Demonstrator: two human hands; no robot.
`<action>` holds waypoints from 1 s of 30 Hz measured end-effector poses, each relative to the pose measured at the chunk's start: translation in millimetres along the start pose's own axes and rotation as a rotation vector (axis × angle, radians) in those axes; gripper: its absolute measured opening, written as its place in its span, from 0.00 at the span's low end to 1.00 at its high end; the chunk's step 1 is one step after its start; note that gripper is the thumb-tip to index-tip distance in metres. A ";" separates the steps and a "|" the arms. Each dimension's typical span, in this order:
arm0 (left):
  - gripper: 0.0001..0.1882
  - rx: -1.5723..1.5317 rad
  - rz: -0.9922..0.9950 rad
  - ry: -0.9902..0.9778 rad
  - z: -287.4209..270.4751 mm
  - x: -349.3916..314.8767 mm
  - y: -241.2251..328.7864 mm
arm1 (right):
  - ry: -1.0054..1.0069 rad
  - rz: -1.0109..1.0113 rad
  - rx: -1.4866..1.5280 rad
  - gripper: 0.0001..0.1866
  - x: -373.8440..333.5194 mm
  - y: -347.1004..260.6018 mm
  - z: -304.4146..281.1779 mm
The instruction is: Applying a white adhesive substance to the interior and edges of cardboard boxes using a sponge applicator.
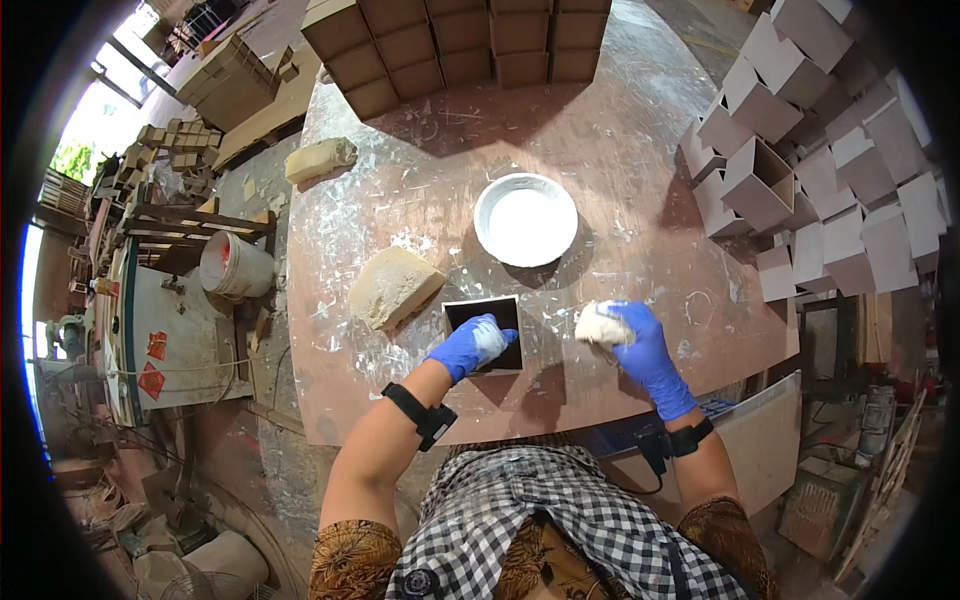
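In front of me an open-topped box [511, 356] with a dark inside stands on the worktable [620, 260]. My left hand [472, 347], in a blue glove whitened over the knuckles, reaches into its opening and grips it; the fingertips are partly hidden. To the right of the box, my right hand [640, 345], also gloved in blue, is closed round a cream sponge [597, 324] near the tabletop. A round white basin [526, 222] with white liquid sits beyond the box. Left of the box lies a larger cut block of sponge [392, 287].
Another sponge piece [320, 160] lies near the table's left edge. Brown boxes [450, 45] are stacked at the far side. Pale boxes [850, 180] pile up on the right. A white bucket [237, 266] stands off the table to the left.
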State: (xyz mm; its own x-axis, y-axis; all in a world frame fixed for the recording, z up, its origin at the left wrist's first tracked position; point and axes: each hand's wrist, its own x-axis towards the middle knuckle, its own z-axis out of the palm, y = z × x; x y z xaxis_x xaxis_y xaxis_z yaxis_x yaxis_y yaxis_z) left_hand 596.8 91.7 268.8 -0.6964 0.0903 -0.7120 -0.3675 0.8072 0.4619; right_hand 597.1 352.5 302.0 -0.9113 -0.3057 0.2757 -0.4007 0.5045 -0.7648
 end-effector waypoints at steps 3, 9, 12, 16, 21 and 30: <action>0.13 0.377 0.400 0.138 8.9 14.1 -10.7 | 0.073 -0.009 -0.127 0.19 23.0 16.3 14.3; 0.13 0.532 0.387 0.123 21.5 6.9 -10.0 | 0.014 -0.155 -0.429 0.12 116.2 13.7 54.9; 0.26 0.344 0.401 0.107 23.0 7.3 -30.8 | -0.173 -0.144 -0.676 0.11 155.4 10.3 81.7; 0.26 0.270 0.418 0.138 25.5 4.6 -32.2 | -0.409 -0.068 -0.870 0.10 167.7 23.3 107.7; 0.24 0.138 0.402 0.156 13.7 -8.6 -31.8 | -0.294 -0.044 -0.720 0.16 159.6 24.6 90.6; 0.25 -0.498 0.534 0.073 16.3 2.7 -14.5 | -0.159 0.169 -0.540 0.20 158.0 28.4 73.4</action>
State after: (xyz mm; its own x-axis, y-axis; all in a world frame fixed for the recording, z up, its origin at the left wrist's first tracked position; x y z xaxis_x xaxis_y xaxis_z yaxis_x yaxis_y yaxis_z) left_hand 610.3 89.7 251.5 -0.8916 0.3446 -0.2937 -0.1911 0.3017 0.9341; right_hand 448.7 259.4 281.1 -0.9579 -0.2819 0.0535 -0.2810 0.8837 -0.3744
